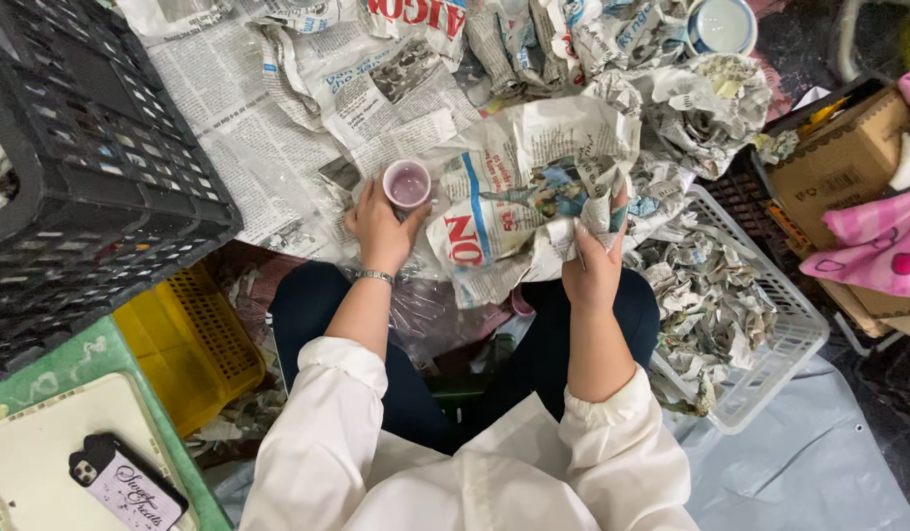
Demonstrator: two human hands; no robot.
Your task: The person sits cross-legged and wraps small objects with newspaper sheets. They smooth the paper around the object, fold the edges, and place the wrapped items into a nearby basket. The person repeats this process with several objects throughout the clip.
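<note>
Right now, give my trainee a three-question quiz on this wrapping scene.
1. True or false: the left hand holds the small pink cup.
2. What does the right hand grip?
A. the phone
B. crumpled newspaper
C. the yellow crate
3. Fill in: the white basket at the person's right holds wads of ____.

Key: 1 true; 2 B; 3 newspaper.

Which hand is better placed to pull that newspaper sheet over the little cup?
Probably right: the right hand already grips the newspaper sheet, while the left hand holds the cup.
</note>
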